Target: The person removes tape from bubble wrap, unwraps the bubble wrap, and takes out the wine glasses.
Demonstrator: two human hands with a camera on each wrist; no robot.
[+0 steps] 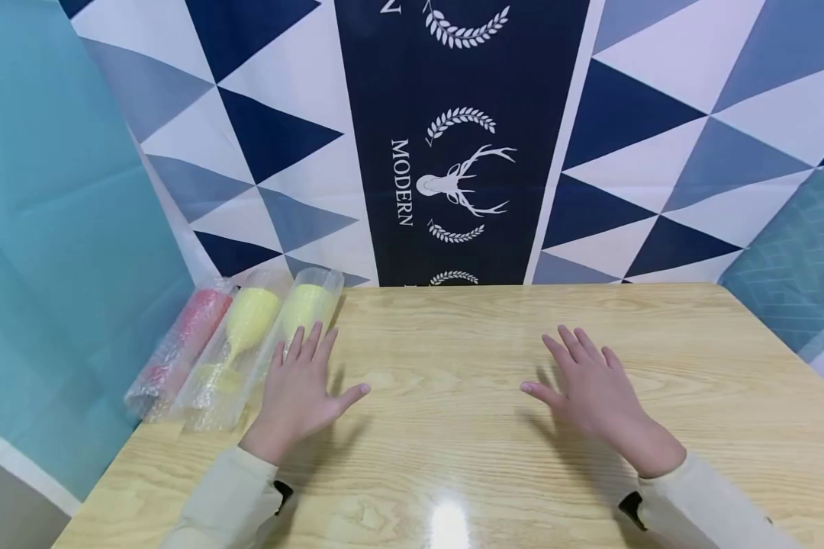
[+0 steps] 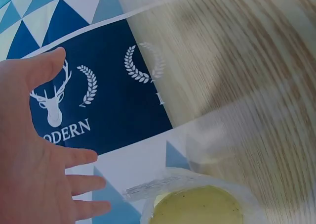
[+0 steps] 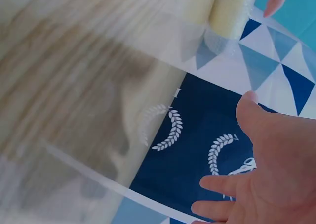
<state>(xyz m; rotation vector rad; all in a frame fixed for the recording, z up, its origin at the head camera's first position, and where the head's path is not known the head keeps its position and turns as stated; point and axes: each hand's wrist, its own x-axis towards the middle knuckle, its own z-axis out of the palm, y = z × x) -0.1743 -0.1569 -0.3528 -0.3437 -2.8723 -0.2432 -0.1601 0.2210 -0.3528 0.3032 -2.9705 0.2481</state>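
Note:
My left hand [image 1: 302,400] is spread over the left part of the table, fingers straight and thumb out, holding nothing. Just beyond its fingers are two yellow goblet-shaped things, the middle one [image 1: 250,316] and the right one [image 1: 305,305], each in clear bubble wrap. A red wrapped thing [image 1: 195,324] lies left of them; the wrap blurs its shape. The left wrist view shows a round yellow end [image 2: 197,206] close to that hand. My right hand [image 1: 593,396] hovers over the right half of the table with fingers spread, apart from any object.
The light wooden table [image 1: 446,427] reaches back to a hanging cloth [image 1: 288,130] with blue and white triangles and a dark deer-print strip [image 1: 398,91]. A teal sheet [image 1: 41,229] hangs along the left side, close to the wrapped things. Another teal covering [image 1: 790,282] borders the right.

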